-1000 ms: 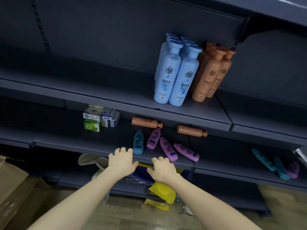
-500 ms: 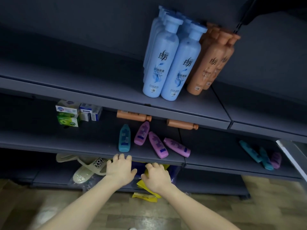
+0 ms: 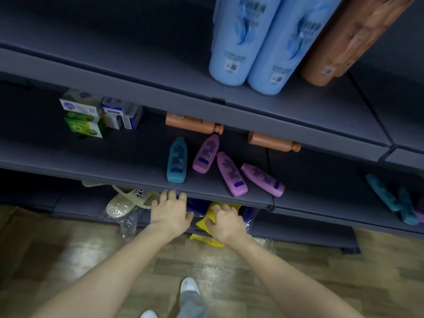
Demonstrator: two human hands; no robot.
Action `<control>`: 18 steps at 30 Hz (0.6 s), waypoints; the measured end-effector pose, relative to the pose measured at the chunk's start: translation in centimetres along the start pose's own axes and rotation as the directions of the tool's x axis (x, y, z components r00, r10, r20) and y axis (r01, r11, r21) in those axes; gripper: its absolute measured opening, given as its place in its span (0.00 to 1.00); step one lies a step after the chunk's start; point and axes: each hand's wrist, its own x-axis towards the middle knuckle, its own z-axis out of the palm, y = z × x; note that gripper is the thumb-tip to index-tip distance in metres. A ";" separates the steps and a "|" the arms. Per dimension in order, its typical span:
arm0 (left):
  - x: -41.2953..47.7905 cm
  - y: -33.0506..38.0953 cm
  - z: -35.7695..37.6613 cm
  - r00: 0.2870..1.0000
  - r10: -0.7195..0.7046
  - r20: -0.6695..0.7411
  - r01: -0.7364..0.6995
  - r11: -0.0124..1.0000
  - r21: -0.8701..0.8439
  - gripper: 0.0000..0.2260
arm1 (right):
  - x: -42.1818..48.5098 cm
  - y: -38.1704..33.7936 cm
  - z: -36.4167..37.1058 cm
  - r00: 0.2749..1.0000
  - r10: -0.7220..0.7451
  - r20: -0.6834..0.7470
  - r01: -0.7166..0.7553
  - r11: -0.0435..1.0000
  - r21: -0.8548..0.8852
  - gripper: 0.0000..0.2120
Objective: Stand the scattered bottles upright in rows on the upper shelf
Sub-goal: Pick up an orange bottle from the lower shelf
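— Purple bottles (image 3: 231, 174), three of them, lie flat on the middle shelf (image 3: 114, 173), with a teal bottle (image 3: 176, 160) just left of them.
— And the orange ones?
— Two orange bottles (image 3: 192, 123) lie on their sides farther back, under the upper shelf (image 3: 137, 86), where tall blue bottles (image 3: 231, 42) stand upright beside a brown bottle (image 3: 332, 53).
— The hands?
— The left grip (image 3: 169, 212) is spread, fingertips just below the middle shelf's near edge, holding nothing. The right grip (image 3: 226, 222) is loosely bent over a yellow pack (image 3: 212, 214); whether it touches, I cannot tell.
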 end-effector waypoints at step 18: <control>8.6 -1.7 5.2 0.951 -0.182 -0.250 0.114 0.958 -0.264 0.34 | 11.9 0.7 2.3 0.943 -0.052 -0.329 0.078 0.995 0.067 0.25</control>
